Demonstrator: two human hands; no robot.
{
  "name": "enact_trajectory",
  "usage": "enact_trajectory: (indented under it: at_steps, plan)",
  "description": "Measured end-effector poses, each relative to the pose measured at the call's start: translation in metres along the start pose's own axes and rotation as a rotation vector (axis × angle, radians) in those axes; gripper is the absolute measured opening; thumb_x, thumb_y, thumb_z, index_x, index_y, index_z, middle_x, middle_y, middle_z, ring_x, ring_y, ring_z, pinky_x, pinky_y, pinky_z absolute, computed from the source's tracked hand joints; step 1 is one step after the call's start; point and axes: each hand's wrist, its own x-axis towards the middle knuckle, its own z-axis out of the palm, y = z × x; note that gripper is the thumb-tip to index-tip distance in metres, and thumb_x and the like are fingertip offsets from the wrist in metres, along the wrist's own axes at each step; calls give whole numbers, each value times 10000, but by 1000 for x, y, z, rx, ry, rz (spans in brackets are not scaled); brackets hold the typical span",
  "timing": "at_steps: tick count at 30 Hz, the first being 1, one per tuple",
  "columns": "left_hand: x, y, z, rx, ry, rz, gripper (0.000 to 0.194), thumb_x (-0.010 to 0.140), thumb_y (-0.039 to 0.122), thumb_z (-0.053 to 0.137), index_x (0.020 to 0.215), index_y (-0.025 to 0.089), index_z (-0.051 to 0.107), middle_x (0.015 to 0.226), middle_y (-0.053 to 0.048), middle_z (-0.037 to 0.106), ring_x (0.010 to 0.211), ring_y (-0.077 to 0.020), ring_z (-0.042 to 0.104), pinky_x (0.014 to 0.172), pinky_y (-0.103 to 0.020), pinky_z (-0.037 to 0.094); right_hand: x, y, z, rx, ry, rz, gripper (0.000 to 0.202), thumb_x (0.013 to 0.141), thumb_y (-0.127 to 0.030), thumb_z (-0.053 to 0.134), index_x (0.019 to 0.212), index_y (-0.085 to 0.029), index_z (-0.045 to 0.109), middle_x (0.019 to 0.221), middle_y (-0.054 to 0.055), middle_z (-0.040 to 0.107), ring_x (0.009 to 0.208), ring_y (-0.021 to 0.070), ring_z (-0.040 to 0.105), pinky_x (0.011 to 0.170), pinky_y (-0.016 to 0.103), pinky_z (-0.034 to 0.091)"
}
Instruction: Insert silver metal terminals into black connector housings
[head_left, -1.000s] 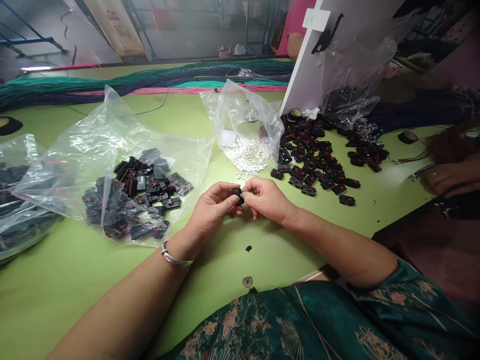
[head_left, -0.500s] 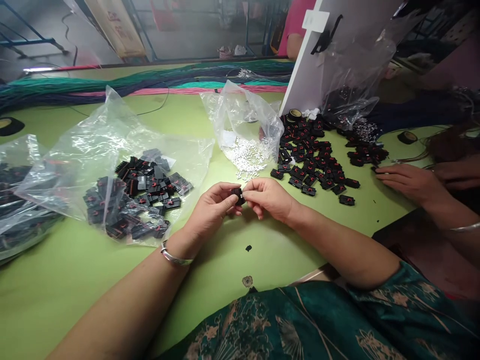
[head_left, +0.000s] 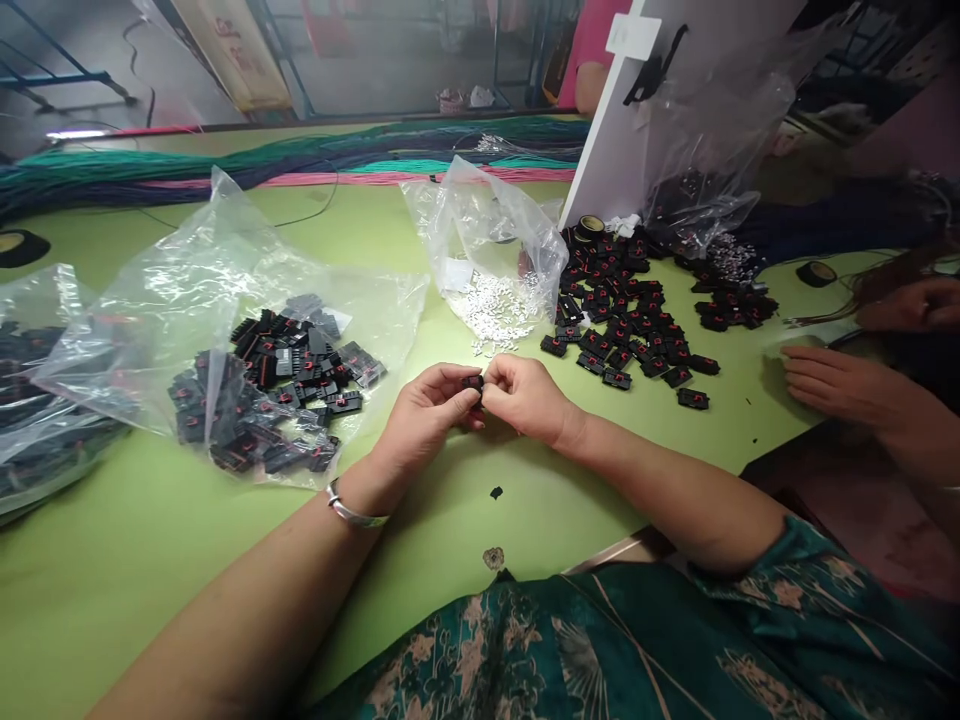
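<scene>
Clear plastic bag [head_left: 161, 265] at left, black pieces [head_left: 300, 372] showing through; now the left hand [head_left: 429, 408] pinches a small black connector [head_left: 472, 383] over the green table [head_left: 442, 560], the right hand [head_left: 531, 400] closed at its edge, fingertips hidden; further right, red-marked connectors [head_left: 628, 325] lie heaped.

An assembly workshop: long wire bundles [head_left: 315, 150], heaped black connectors [head_left: 596, 345], bagged white pieces [head_left: 495, 305], green worktable [head_left: 427, 540].
</scene>
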Motion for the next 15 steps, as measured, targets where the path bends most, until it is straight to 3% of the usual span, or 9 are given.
enact_trajectory:
  at_steps: [6,9,15]
  plan:
    - [2,5,-2,-176,-44,-71,372,709,305,826,1018,176,663,771,-9,692,599,-105,654,574,-216,532,-2,-4,-6,299,-156,125,176,825,-295,569,704,-175,526,544,-66,539,348,49,453,343,173,350]
    - [3,6,-4,-197,-57,-76,371,717,294,822,1023,171,654,790,-15,699,605,-101,657,574,-211,529,-1,-2,-8,349,-149,122,230,850,-344,576,715,-161,546,561,-55,562,354,46,476,350,164,378]
    - [1,2,-2,-23,-20,-8,342,737,327,798,992,163,640,754,-5,688,577,-112,648,548,-226,523,-2,0,-9,335,-174,126,358,837,-492,609,701,-173,521,538,-64,536,337,51,462,323,172,359]
